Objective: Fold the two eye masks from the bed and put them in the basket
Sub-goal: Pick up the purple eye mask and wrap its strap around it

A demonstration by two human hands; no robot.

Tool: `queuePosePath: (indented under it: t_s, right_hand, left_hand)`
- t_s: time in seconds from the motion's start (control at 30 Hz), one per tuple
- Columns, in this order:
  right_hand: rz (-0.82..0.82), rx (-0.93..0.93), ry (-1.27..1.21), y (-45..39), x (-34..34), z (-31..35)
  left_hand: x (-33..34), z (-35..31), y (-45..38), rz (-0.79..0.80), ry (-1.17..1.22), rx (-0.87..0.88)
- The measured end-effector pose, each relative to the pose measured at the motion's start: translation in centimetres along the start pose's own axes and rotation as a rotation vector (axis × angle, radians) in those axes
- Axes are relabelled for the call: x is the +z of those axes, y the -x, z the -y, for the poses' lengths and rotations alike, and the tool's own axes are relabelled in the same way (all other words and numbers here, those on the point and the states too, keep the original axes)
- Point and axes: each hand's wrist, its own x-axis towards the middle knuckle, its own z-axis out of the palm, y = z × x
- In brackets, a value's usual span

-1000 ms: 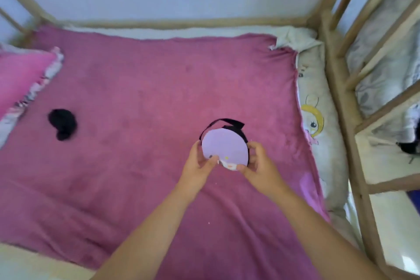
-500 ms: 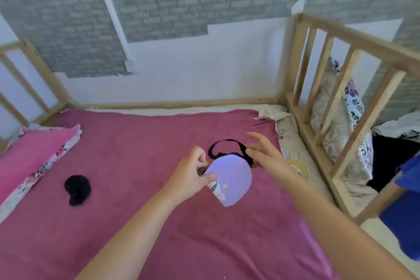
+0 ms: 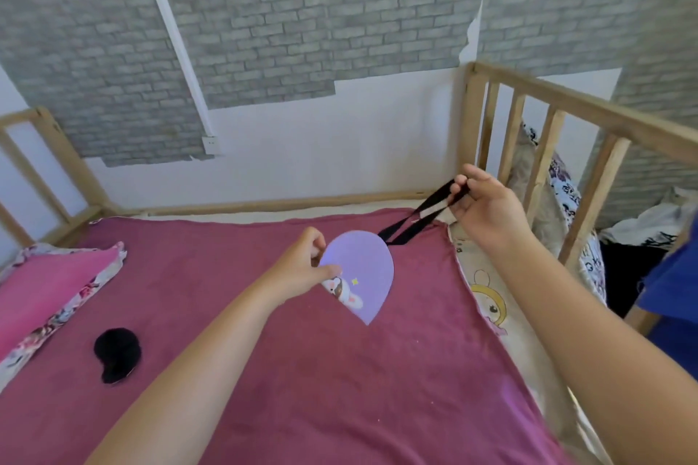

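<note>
A magenta blanket [image 3: 340,389] covers the bed nearest the camera, and both bare forearms reach over it from the lower edge. On the blanket to the left lies a black eye mask [image 3: 117,354], bunched up, well apart from both hands. Beyond it at the left edge sits a pink pillow [image 3: 49,287] with a floral border. Above the middle of the blanket the left hand [image 3: 298,268] pinches the left edge of a lilac eye mask [image 3: 362,276], folded in half into a rounded shape with a small rabbit print near the thumb; the mask hangs clear of the blanket. From its upper right edge a black strap [image 3: 419,219] runs taut, up and to the right, to the right hand [image 3: 487,208], whose fingers are closed around the strap's far end. Right of the blanket a cream sheet with a cartoon print [image 3: 487,306] shows along the mattress edge. A wooden bed rail [image 3: 589,113] rises behind the right hand, with patterned bedding [image 3: 562,192] past its slats. Farthest off stands a wall with peeling grey brick-pattern wallpaper [image 3: 302,19]. I cannot see any basket.
</note>
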Motion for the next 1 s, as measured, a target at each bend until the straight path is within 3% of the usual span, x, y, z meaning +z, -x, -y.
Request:
queuePosePath:
  t_s: [0.07,0.2,0.27,0.47,0.63,0.7,0.8,0.9,1.0]
  right_hand:
    - [0.031,-0.059,0.237,0.6,-0.2,-0.3]
    - [0.133,-0.261,1.240,1.5,-0.9,-1.3]
    - [0.192,-0.350,1.554,1.8,-1.1,-1.2]
    - [0.105,-0.370,2.000,2.2,-1.5,-0.9]
    - [0.285,-0.457,2.384,2.4,-1.5,-0.2]
    - [0.428,-0.413,2.396,2.3,-2.0,0.1]
    - [0.551,-0.235,2.136,2.9,-2.8,0.5]
    - [0.534,-0.087,1.847,3.8,-3.6,0.8]
    - [0.551,-0.120,1.815,4.0,-4.2,0.7]
  left_hand:
    - [0.2,-0.3,0.0,0.020,0.130,-0.025]
    - [1.3,-1.4,0.5,0.139,0.266,-0.003]
    - [1.9,-2.0,0.7,0.133,0.251,0.019]
    - [3.1,-2.7,1.1,0.013,0.205,0.053]
    - [3.3,-2.9,1.8,-0.044,0.223,0.089]
    - [2.8,-3.0,1.9,-0.088,0.220,0.114]
    - [1.8,-3.1,2.1,-0.190,0.236,0.119]
    - [1.2,-3.0,2.1,-0.276,0.163,0.101]
    - [1.4,-3.0,1.9,-0.315,0.061,0.111]
